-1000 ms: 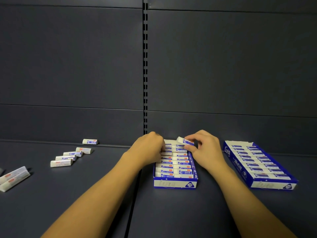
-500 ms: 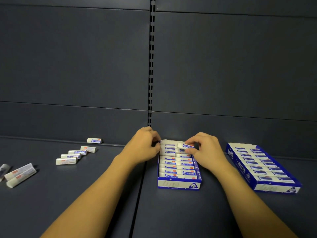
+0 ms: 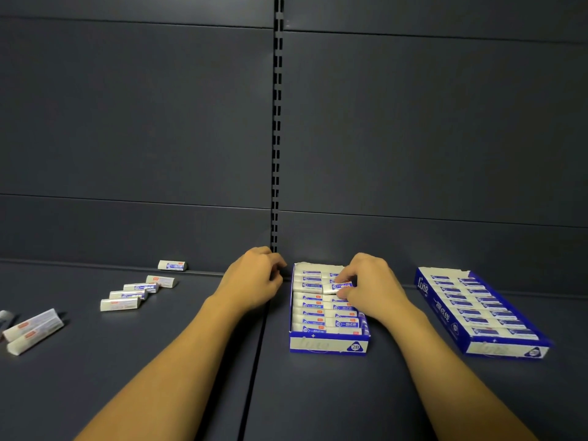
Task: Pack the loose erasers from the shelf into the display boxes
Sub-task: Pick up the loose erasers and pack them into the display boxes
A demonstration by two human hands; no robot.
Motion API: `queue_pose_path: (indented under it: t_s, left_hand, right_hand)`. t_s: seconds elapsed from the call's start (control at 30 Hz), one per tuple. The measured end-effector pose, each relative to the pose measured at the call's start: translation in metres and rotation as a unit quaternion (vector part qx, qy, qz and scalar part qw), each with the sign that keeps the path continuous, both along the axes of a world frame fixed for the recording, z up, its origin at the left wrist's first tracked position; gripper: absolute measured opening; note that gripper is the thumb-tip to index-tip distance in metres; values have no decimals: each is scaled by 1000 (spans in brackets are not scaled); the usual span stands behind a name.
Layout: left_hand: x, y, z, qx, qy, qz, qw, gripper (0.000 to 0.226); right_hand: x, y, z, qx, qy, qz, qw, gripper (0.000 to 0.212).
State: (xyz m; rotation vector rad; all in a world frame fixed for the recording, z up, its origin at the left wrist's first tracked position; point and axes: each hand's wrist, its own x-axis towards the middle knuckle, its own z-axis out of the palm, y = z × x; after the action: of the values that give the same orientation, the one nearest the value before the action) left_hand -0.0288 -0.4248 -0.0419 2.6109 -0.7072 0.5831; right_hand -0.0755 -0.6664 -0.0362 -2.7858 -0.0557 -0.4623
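Our right hand (image 3: 370, 286) pinches a small white eraser with a blue printed sleeve (image 3: 338, 287) between thumb and fingertips, holding it tilted over a gap in the right-hand column of the nearer blue-and-white cardboard display box (image 3: 329, 344), which sits on the dark grey metal shelf (image 3: 191, 377) straight ahead of us at twelve o'clock. That box holds two columns of the same sleeved erasers lying flat, and the eraser we grip touches or nearly touches the rows below it; we cannot tell which. Our left hand (image 3: 253, 280) rests just beside the box's far left corner with its fingers curled loosely inward, and we cannot tell whether the fingertips touch the cardboard or hold anything. At about two o'clock, well apart from the first box, a second blue-and-white cardboard display box (image 3: 506, 348) lies angled on the shelf, filled with two columns of erasers. At about ten o'clock, a loose row of four white sleeved erasers (image 3: 121, 304) runs diagonally away from us, with a fifth single white eraser (image 3: 172, 265) further back near the shelf's rear edge. At nine o'clock, near the frame's edge, two longer white wrapped bars (image 3: 33, 329) lie side by side, touching. Behind everything stands the dark grey back panel (image 3: 127, 122), split by a slotted upright (image 3: 276, 122).
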Motion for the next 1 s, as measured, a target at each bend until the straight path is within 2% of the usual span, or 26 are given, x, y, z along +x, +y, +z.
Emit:
queue_pose_path:
  t_s: [0.33, 0.5, 0.7, 0.87, 0.93, 1.0]
  left_hand:
    - [5, 0, -6, 18, 1, 32, 999, 32]
    - [7, -3, -8, 14, 15, 35, 999, 32]
    - [12, 1, -12, 15, 49, 49, 997, 31]
    - [16, 5, -8, 58, 49, 42, 996, 31]
    - [16, 8, -4, 86, 48, 37, 994, 30]
    - [13, 13, 1, 113, 51, 39, 992, 26]
  right_hand:
    - [3, 1, -6, 35, 0, -3, 999, 26]
    - [6, 3, -5, 27, 10, -13, 999, 12]
    - [1, 3, -4, -13, 21, 12, 1000, 7]
    - [-10, -4, 12, 0, 41, 52, 998, 25]
    - [-15, -12, 18, 33, 24, 22, 999, 31]
    - [-21, -19, 19, 25, 22, -26, 999, 35]
